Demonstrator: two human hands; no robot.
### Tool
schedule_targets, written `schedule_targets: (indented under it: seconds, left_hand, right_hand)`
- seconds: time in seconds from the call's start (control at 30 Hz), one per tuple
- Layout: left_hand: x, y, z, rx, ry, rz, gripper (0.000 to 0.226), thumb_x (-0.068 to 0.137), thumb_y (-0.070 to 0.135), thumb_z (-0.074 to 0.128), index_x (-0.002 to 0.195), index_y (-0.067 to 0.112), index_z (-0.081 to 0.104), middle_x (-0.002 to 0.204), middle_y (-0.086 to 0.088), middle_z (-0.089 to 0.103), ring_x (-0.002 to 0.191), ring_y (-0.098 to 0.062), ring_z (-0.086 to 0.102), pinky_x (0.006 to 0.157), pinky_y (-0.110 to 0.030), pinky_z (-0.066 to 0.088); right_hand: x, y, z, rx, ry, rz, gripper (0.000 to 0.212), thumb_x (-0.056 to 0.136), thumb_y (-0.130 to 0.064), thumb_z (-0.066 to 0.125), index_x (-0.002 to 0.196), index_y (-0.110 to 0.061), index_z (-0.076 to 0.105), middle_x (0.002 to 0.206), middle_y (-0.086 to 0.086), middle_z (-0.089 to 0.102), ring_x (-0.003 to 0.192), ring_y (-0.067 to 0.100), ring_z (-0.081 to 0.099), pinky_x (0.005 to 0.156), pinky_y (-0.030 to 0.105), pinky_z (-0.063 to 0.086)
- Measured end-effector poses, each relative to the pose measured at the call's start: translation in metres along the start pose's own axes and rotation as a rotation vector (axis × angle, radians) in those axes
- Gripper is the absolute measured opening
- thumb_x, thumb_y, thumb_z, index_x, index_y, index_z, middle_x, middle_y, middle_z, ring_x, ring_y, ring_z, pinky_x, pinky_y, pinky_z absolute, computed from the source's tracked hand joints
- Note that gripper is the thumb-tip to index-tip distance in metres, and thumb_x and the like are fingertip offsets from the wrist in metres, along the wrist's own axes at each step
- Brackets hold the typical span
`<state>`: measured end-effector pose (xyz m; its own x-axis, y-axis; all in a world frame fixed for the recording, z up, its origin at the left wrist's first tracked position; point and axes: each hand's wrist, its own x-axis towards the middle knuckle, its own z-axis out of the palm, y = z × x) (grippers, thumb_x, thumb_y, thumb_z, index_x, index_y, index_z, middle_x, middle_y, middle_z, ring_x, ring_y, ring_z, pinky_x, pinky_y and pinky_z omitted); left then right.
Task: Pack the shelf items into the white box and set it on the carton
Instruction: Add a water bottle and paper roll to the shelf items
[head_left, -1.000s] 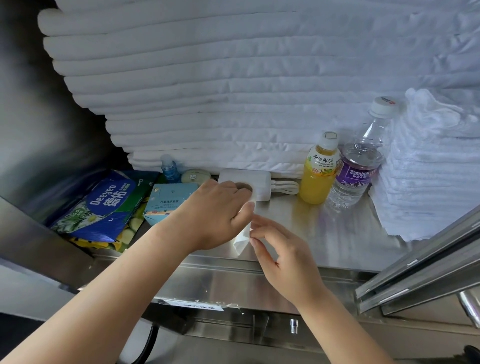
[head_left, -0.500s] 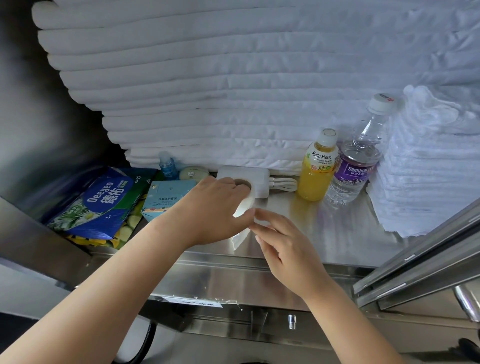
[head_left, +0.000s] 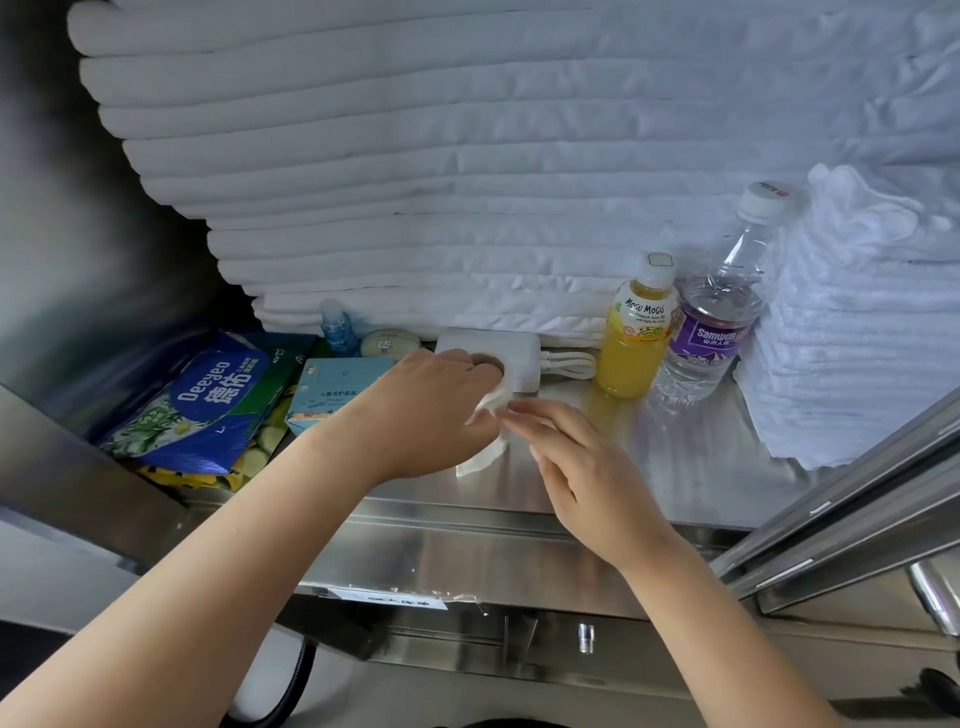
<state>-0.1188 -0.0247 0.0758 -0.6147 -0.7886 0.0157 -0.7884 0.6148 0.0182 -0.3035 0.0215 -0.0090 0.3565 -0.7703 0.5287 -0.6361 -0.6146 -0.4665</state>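
On the steel shelf (head_left: 649, 467) my left hand (head_left: 431, 415) curls over a small white folded piece (head_left: 480, 458), and only its lower end and one edge show. My right hand (head_left: 576, 467) reaches in from the right with fairly straight fingers, whose tips touch that piece's upper edge. Behind the hands lies a white charger block (head_left: 514, 353) with looped cables. A yellow Mogu Mogu bottle (head_left: 636, 338) and a clear water bottle (head_left: 714, 332) stand to its right. A teal box (head_left: 332, 395), a blue Deeyeo pack (head_left: 202, 400), a small blue bottle (head_left: 337, 327) and a pale round item (head_left: 389, 343) lie to the left.
Folded white towels (head_left: 467, 182) are stacked high along the back of the shelf. A second white pile (head_left: 852, 338) stands at the right. A metal rail (head_left: 857, 509) crosses the right foreground. The shelf's steel side wall (head_left: 78, 234) closes off the left.
Both hands have shifted slightly toward the back of the shelf. My right hand's fingertips have closed in on the white piece under my left hand.
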Motion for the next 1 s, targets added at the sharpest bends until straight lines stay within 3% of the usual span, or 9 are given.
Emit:
schedule_targets:
  seconds: [0.23,0.43,0.67,0.83,0.93,1.0]
  left_hand:
    - [0.0,0.0,0.002,0.009,0.03,0.027,0.025,0.09,0.042,0.036,0.093,0.019,0.046,0.082,0.006,0.048,0.079,-0.012,0.039,0.078,-0.031,0.036]
    - [0.003,-0.005,0.005,0.011,0.022,0.035,0.011,0.096,0.031,0.038,0.091,0.021,0.041,0.084,0.005,0.047,0.085,-0.014,0.043,0.07,-0.028,0.027]
    - [0.004,-0.006,0.0,0.012,-0.03,0.041,0.011,0.098,0.027,0.039,0.09,0.023,0.031,0.086,0.006,0.039,0.088,-0.016,0.042,0.073,-0.029,0.03]
    - [0.003,-0.007,0.001,-0.006,-0.005,0.028,0.009,0.097,0.025,0.041,0.092,0.02,0.036,0.08,0.006,0.039,0.081,-0.019,0.042,0.067,-0.029,0.023]
    - [0.004,-0.006,0.004,0.051,0.055,0.046,0.014,0.097,0.028,0.041,0.105,0.017,0.041,0.084,0.004,0.048,0.081,-0.022,0.047,0.067,-0.028,0.02]
    - [0.004,-0.006,0.005,0.089,0.088,0.054,0.02,0.097,0.029,0.042,0.109,0.014,0.043,0.086,0.002,0.053,0.084,-0.024,0.052,0.067,-0.026,0.017]
  right_hand:
    - [0.006,0.0,-0.004,0.0,0.017,-0.007,0.046,0.091,0.001,0.05,0.131,-0.023,0.054,0.13,-0.002,0.052,0.116,0.016,0.054,0.084,0.033,0.052]
    - [0.009,0.001,-0.005,-0.014,0.011,0.003,0.049,0.09,0.004,0.05,0.13,-0.023,0.056,0.131,-0.002,0.05,0.116,0.014,0.053,0.084,0.032,0.052]
    - [0.005,0.005,-0.003,0.021,0.014,0.041,0.043,0.094,-0.01,0.05,0.132,-0.029,0.051,0.133,-0.01,0.047,0.12,0.006,0.049,0.085,0.021,0.049]
    - [0.003,0.009,0.012,0.091,-0.008,0.222,0.043,0.087,-0.032,0.061,0.125,-0.02,0.048,0.119,-0.009,0.055,0.108,0.006,0.054,0.078,0.038,0.054]
    - [0.01,0.007,0.019,0.088,-0.002,0.255,0.04,0.084,-0.036,0.065,0.118,-0.02,0.049,0.112,-0.014,0.057,0.101,0.0,0.054,0.078,0.031,0.053]
    - [0.016,0.006,0.02,0.112,-0.022,0.296,0.041,0.083,-0.038,0.066,0.114,-0.021,0.046,0.11,-0.018,0.057,0.1,-0.001,0.054,0.074,0.017,0.049]
